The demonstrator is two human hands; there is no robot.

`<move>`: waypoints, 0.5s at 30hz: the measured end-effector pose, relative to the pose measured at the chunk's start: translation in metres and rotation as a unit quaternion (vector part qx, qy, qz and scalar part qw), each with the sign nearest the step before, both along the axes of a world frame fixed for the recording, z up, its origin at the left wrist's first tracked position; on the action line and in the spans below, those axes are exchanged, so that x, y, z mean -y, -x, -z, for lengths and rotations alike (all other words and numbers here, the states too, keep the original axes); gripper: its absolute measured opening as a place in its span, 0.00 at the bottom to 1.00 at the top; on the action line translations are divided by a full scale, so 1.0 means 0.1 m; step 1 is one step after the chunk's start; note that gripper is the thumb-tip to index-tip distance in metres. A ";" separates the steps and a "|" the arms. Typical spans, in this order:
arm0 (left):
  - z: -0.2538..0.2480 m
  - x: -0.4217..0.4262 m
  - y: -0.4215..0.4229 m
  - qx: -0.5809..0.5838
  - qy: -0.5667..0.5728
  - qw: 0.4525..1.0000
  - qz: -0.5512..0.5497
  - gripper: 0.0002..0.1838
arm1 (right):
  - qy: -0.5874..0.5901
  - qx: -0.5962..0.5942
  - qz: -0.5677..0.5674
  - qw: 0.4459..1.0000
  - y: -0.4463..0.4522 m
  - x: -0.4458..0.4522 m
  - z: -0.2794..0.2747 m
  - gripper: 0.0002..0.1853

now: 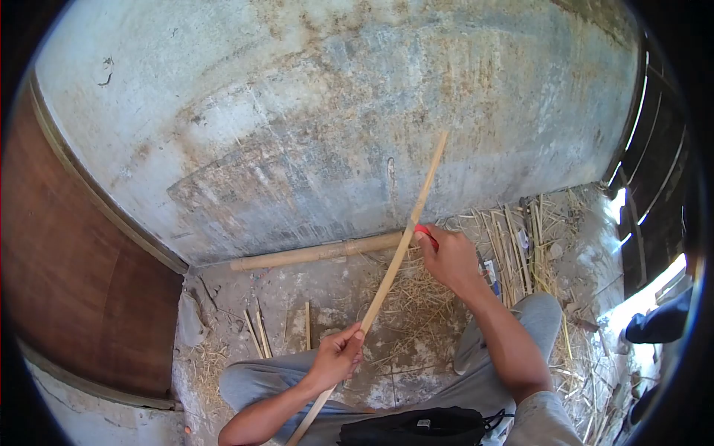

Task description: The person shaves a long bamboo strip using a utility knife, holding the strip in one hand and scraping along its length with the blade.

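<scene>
A long, pale bamboo strip (388, 276) slants up from my lap to a thin tip in front of the wall. My left hand (336, 358) is closed around its lower part, thumb on top. Higher up, my right hand (452, 260) grips a small red-handled tool (427, 235), whose front end meets the strip about two thirds of the way up. The tool looks like a knife, but its blade is too small to make out clearly. My fingers hide most of the handle.
A bamboo pole (297, 257) lies along the foot of the stained wall (335, 134). Split bamboo sticks (513, 249) are heaped at the right, with shavings (409, 308) on the floor before me. A brown wooden panel (82, 260) stands left. A black bag (413, 427) rests on my lap.
</scene>
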State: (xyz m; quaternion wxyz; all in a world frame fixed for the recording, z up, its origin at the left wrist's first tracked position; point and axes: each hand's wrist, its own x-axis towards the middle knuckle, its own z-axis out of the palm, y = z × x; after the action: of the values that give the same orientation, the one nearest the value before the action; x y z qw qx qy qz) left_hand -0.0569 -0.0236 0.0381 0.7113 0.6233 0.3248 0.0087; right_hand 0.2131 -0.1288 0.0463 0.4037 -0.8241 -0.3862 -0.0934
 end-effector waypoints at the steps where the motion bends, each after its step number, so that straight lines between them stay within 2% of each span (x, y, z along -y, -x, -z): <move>1: 0.00 0.00 -0.01 0.000 -0.002 1.000 0.008 0.26 | -0.018 0.002 0.010 1.000 0.00 0.00 0.02 0.15; 4: -0.04 0.03 -0.02 -0.002 0.002 1.000 0.008 0.26 | 0.014 -0.058 0.018 0.998 0.02 0.03 0.00 0.15; 11: 0.00 0.06 0.02 0.040 -0.038 0.998 0.015 0.25 | 0.032 0.011 0.028 0.999 0.02 0.08 -0.12 0.16; 15: -0.01 0.05 0.01 0.030 -0.004 0.999 0.013 0.23 | 0.042 0.014 0.023 0.999 0.00 0.09 -0.11 0.15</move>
State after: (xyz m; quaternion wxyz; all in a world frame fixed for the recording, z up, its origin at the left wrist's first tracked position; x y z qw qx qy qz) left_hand -0.0584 -0.0285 0.0391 0.7179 0.6300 0.2955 0.0193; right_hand 0.2126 -0.1374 0.0573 0.3616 -0.8476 -0.3759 -0.0978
